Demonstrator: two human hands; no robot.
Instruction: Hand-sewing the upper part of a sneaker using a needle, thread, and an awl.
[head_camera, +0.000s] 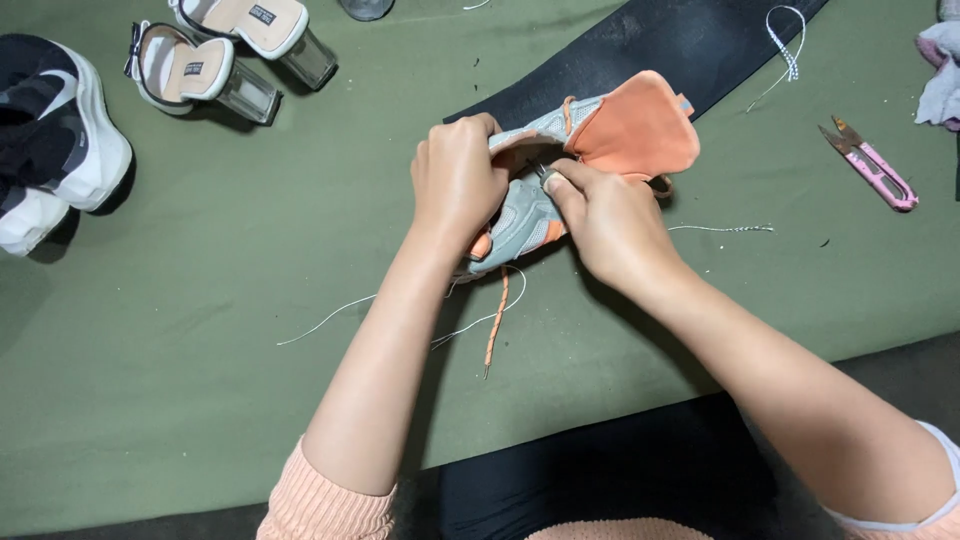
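A grey and orange sneaker (610, 135) lies on its side on the green cloth (200, 330), its orange sole turned up and to the right. My left hand (458, 180) grips the shoe's upper from the left. My right hand (605, 225) pinches a thin metal needle (540, 172) at the shoe's opening, thumb and forefinger closed on it. An orange lace (495, 325) hangs down from the shoe toward me. White thread (330, 318) trails across the cloth below the shoe.
Pink thread snips (872, 166) lie at the right. Two clear-heeled sandals (215, 55) and a black and white sneaker (50, 140) sit at the top left. A black mat (660, 45) runs under the shoe. A pale cloth (940, 70) lies at the right edge.
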